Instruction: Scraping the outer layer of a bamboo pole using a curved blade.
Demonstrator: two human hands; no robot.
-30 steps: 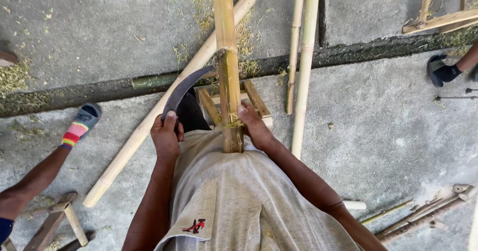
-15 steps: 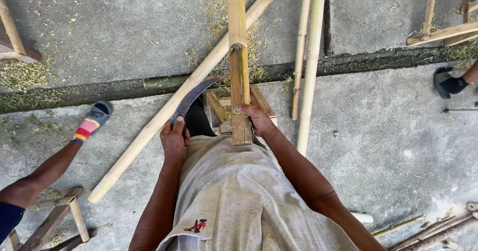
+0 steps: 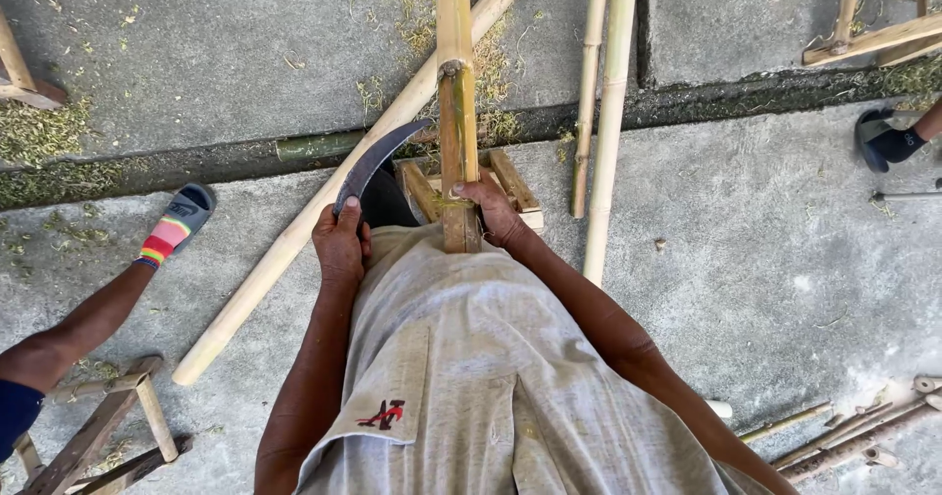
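Left hand (image 3: 340,243) clenched on a curved blade (image 3: 378,157) (dark steel); right hand (image 3: 494,210) grasping the bamboo pole (image 3: 455,112).

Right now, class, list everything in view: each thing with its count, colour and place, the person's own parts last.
Bamboo pole: one, yellow-green, upright on stool.
Curved blade: one, dark grey, left of pole.
Wooden stool: one, brown, under pole.
Long bamboo: one, pale, lying diagonally.
Thin bamboo poles: two, pale, right of stool.
Sandalled foot: one, striped, left; another person's.
Left hand: grips blade.
Right hand: holds pole.
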